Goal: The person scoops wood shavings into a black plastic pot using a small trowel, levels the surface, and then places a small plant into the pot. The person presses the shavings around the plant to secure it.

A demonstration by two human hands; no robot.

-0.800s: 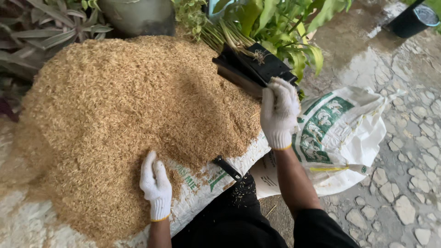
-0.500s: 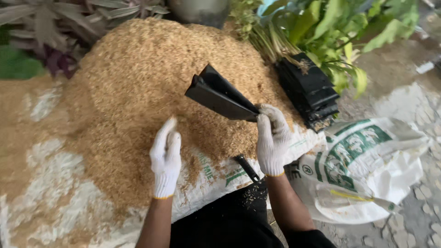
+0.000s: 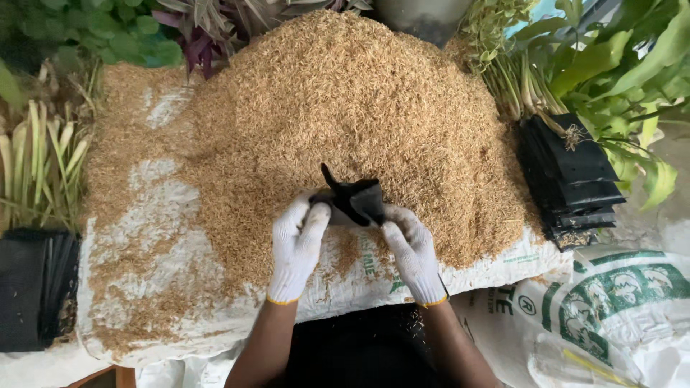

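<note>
A big heap of tan rice husks (image 3: 338,108) lies on a white woven sack (image 3: 496,269) spread on the ground. Both hands wear white knit gloves. My left hand (image 3: 298,241) and my right hand (image 3: 410,248) both grip a small black plastic bag (image 3: 353,200) at the near foot of the heap, pulling its mouth apart between them.
A stack of flat black plastic bags (image 3: 575,183) lies to the right under green plants (image 3: 611,65). A printed white-and-green sack (image 3: 611,316) lies at the lower right. More black bags (image 3: 32,287) sit at the far left beside leafy plants (image 3: 36,165).
My right hand brought a black bag from the stack on the right to the front of the heap. My left hand rose from the sack and took hold of it too.
</note>
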